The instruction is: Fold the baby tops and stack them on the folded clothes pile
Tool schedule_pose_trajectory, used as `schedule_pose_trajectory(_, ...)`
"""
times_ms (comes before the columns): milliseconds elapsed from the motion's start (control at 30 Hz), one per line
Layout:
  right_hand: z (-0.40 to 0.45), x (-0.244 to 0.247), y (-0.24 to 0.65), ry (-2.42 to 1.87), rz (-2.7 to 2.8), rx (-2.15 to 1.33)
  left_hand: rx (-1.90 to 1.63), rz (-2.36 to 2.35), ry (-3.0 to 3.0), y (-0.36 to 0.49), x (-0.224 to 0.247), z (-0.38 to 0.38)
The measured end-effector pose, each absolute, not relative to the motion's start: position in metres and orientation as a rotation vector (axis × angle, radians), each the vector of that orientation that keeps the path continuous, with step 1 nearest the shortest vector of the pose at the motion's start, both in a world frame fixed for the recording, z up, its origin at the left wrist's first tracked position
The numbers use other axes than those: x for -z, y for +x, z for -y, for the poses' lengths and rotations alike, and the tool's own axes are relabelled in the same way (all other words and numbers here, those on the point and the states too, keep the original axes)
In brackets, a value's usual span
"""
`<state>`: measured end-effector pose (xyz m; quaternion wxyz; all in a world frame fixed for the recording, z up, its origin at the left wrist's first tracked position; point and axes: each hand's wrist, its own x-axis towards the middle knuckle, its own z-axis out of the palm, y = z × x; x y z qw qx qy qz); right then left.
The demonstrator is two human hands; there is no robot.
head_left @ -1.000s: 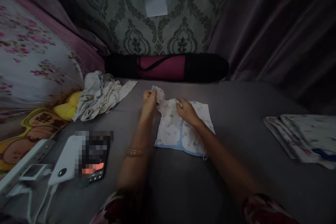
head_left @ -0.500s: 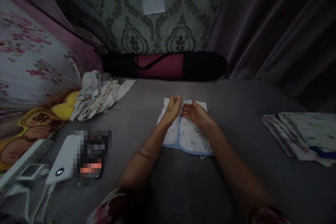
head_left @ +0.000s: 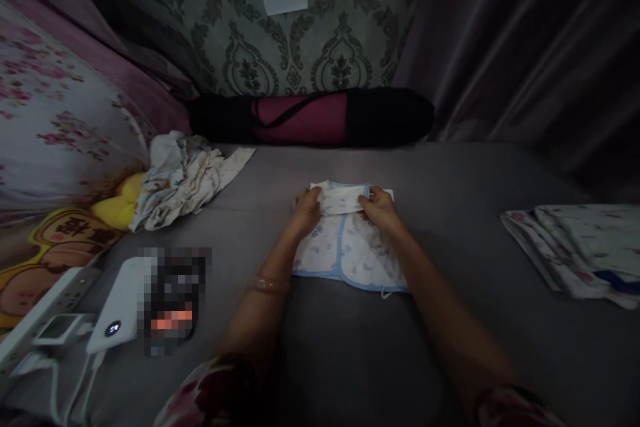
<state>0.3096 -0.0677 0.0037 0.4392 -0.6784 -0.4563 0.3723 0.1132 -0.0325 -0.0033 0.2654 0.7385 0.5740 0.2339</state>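
Note:
A small white baby shirt (head_left: 367, 260) with blue edging and a faint print lies flat on the grey bed surface (head_left: 350, 353). Across its upper part runs a folded band of the same cloth, which looks like a sleeve. My left hand (head_left: 306, 212) pinches the left end of this band between thumb and fingers. At the other end, my right hand (head_left: 381, 209) grips the blue-edged part, its thumb on top. A thin white tie hangs from the shirt's lower hem at the right. My palms hide parts of the shirt's sides.
Crumpled cloth (head_left: 175, 180) and a yellow cushion (head_left: 117, 203) lie at left. Nearer are a power strip (head_left: 60, 300), a white power bank (head_left: 120, 307) with cables and a blurred-out device (head_left: 175, 300). Folded cloths (head_left: 585, 250) lie right. A black-and-pink bag (head_left: 305, 119) lies along the wall.
My hands, close together over the shirt's middle before, have moved apart to either side. The folded band now lies stretched between them, both hands closed on its ends. The view has shifted slightly.

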Motion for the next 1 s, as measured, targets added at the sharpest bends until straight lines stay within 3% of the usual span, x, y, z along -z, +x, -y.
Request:
schedule_pose_trajectory(267, 0.073, -0.002, 0.312, -2.075, 1.539, -0.378, -0.467, -1.535, 2.183, 0.11, 0.005, 0.033)
schedule_pose_trajectory(500, 0.074, -0.005, 0.317, -1.924, 1.62, -0.336, -0.453, -1.523, 2.244, 0.108, 0.008, 0.032)
schedule_pose_trajectory(1000, 0.097, -0.017, 0.3, -2.274, 1.847, -0.049, -0.228, -1.58, 2.308, 0.105, 0.001, 0.034)
